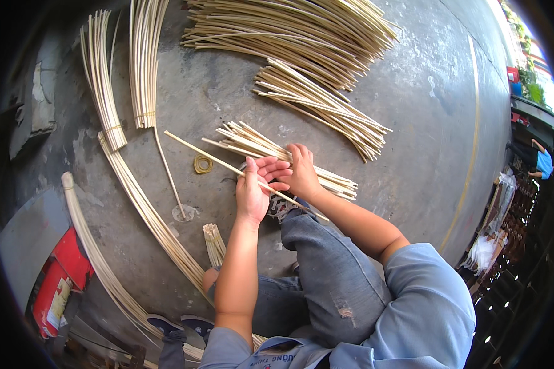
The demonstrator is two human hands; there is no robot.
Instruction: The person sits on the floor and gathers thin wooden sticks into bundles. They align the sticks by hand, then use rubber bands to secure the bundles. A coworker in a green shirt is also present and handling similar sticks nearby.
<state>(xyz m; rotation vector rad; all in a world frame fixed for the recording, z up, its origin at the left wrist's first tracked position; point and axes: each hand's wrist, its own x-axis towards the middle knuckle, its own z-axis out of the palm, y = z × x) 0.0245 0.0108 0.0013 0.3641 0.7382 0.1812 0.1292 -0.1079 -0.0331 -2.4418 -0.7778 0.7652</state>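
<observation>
My left hand (253,189) is turned palm up, with a thin rattan stick (197,149) lying slantwise across it between thumb and fingers. One end of the stick points to the far left, the other passes over my knee. Close beside it, my right hand (301,175) reaches down onto a small loose pile of pale rattan sticks (335,182) on the floor. Its fingers are bent around some of these sticks, and how many it grips is hidden. To the left of the pile lies a ring of yellow rubber bands (203,164).
A large heap of sticks (289,31) and a smaller heap (326,111) lie farther away. Tied bundles (144,61) stretch along the left, with a short bundle (213,243) by my leg. Another person's shoes (197,324) are at lower left; a person in blue (543,163) is far right.
</observation>
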